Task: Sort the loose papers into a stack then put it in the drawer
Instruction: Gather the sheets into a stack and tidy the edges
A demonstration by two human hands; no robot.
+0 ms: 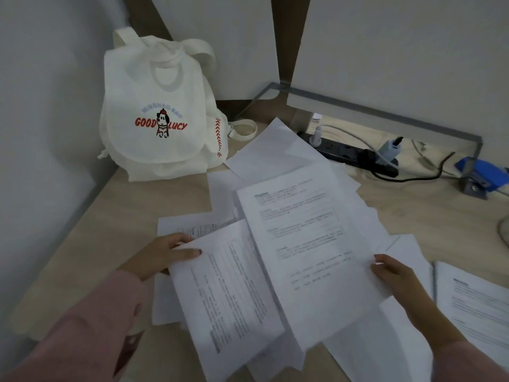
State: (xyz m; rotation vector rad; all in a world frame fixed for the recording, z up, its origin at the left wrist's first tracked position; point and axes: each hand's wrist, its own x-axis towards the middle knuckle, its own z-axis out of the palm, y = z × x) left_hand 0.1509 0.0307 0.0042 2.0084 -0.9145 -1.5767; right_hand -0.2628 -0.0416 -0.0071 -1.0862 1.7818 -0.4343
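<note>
Pink sleeve [82, 326] comes first, low at the near edge, and from it our left hand [162, 253] reaches to the upper corner of a printed sheet [228, 293], thumb pressed on top and fingers curled beneath, pinching it. Our right hand [396, 274] grips the right edge of a larger printed sheet [303, 238] the same way, thumb above; we cannot see its fingers under the page. Both sheets overlap and lie on the loose papers [275, 158], which spread unsorted across the middle of the pale wooden desk [96, 230]. Another printed page [476, 304] lies apart at the right edge. Behind the papers, a white backpack [159, 111] stands in the left corner, and a black power strip [349, 153] with plugs runs along the back wall, near a blue object [479, 172].
</note>
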